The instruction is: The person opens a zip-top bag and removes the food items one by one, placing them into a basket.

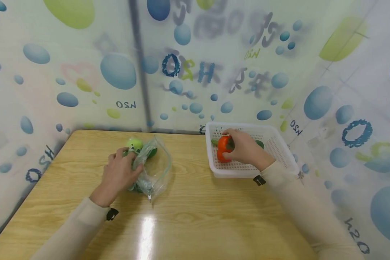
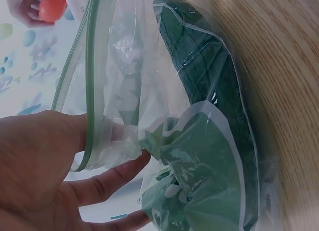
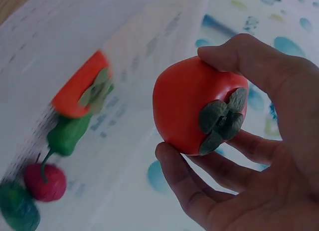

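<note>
My right hand (image 1: 245, 148) grips a red-orange persimmon (image 3: 179, 106) over the white basket (image 1: 240, 174), thumb on one side and fingers on the other. Its green leafy cap faces the wrist camera. At the left, my left hand (image 1: 118, 173) pinches the side of a clear zip bag (image 1: 159, 180) near its green-edged mouth. A dark green cucumber (image 2: 199, 56) lies inside the bag, beside a green printed patch (image 2: 204, 151) of the plastic. Just beyond the left fingers sits a light green round fruit (image 1: 134, 143), partly hidden by that hand.
In the basket lie another red-orange persimmon (image 3: 79, 94), a green pepper (image 3: 67, 135), a small dark red round fruit (image 3: 46, 182) and a dark green item (image 3: 19, 206). The wooden table (image 1: 188, 220) backs onto a patterned curtain (image 1: 195, 90).
</note>
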Available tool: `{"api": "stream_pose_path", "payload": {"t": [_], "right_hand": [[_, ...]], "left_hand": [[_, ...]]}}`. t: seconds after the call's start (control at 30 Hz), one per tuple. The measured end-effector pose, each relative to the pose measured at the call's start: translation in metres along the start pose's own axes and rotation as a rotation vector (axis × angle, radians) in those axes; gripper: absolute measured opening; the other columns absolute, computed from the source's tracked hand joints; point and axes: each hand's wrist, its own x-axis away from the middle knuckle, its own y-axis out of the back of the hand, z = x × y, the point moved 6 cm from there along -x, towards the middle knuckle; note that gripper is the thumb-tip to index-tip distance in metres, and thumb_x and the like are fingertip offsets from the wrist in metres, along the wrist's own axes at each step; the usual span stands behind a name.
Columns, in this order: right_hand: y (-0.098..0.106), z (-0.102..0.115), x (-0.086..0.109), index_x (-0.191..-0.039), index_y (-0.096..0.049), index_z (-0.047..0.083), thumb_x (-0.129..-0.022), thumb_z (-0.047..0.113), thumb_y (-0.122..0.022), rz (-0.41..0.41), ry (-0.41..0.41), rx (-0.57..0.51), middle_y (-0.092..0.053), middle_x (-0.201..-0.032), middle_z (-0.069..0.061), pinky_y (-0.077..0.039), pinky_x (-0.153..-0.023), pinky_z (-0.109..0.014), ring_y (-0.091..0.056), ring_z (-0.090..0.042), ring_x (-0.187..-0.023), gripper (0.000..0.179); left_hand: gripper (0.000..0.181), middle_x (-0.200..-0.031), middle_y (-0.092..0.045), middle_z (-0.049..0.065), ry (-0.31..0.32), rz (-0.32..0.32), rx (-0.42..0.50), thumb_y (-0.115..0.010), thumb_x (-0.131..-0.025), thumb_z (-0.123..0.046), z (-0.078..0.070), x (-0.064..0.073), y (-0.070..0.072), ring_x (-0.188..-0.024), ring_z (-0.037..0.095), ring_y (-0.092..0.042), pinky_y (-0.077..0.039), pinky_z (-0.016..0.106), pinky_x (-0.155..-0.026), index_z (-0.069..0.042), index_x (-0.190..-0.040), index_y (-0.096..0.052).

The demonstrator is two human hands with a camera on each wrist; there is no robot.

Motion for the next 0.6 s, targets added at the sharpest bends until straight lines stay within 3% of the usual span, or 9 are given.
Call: {"api": "stream_pose_path", "payload": {"t": [0.33,0.6], "right_hand": [[0.012,-0.065,0.004,-0.14,-0.065,0.0,-0.092,0.015,-0.095,0.039,-0.113,0.058,-0.078,-0.129,-0.02,-0.065,-0.104,-0.053,-0.071,-0.035,-0.111,0.059],[0.005,-0.092,0.005,-0.135,-0.069,0.0,-0.088,0.012,-0.097,0.159,-0.152,0.094,-0.076,-0.125,-0.018,-0.065,-0.103,-0.052,-0.068,-0.034,-0.108,0.056]], "left_hand": [[0.046,-0.168,-0.049,0.044,-0.017,-0.011,-0.029,-0.074,-0.11,-0.03,0.0,0.001,-0.001,-0.138,0.078,-0.055,-0.062,0.084,-0.086,0.005,-0.139,-0.073],[0.049,-0.166,-0.051,0.045,-0.014,0.007,-0.045,-0.075,-0.11,-0.03,0.0,-0.001,0.0,-0.137,0.078,-0.055,-0.063,0.083,-0.086,0.007,-0.143,-0.072]]}}
